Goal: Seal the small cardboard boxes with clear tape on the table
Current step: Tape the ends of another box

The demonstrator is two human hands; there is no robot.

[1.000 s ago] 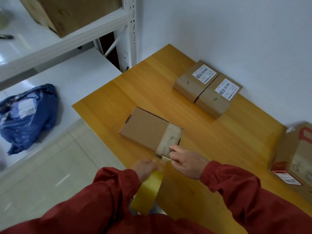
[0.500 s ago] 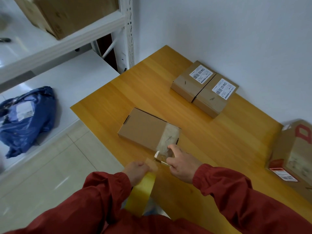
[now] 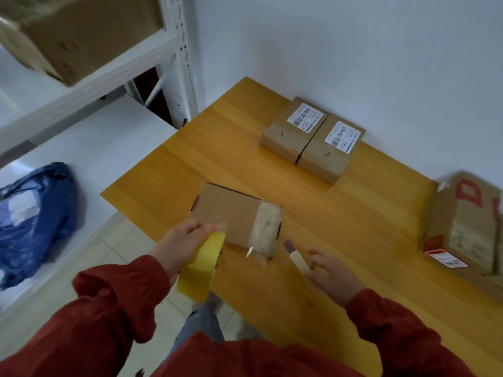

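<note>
1. The left grip (image 3: 187, 240), the person's left hand in a red sleeve, is closed round the tape roll (image 3: 202, 265) with the fingers curled over its far rim. The roll looks yellow and is held on edge over the near edge of the surface (image 3: 340, 221)
2. A short translucent end of tape stands off the top of the roll, by the near left corner of the flat cardboard box (image 3: 228, 210). Whether it touches the box cannot be told
3. That box lies flat and closed on the surface near the front edge, just beyond and between the two hands
4. A tape strip (image 3: 268, 227) runs across the right end of the box, over the top and down the near side. Its loose tail sticks out low at that side
5. The right grip (image 3: 332, 276) hovers over the surface to the right of the box and clear of it, blurred. A slim pale tool (image 3: 298, 261) with a darker tip sits between thumb and fingers, tip toward the box, and the other fingers are loosely spread
6. Two labelled boxes (image 3: 313, 140) sit touching side by side at the far side by the wall, each with a white label on top
7. A larger carton (image 3: 462, 221) with red print stands at the right edge of the surface, well apart from the flat box
8. To the left is a white shelving rack (image 3: 179, 50), with a brown carton (image 3: 81, 36) on an upper shelf and a blue bag (image 3: 35, 219) on a lower one
</note>
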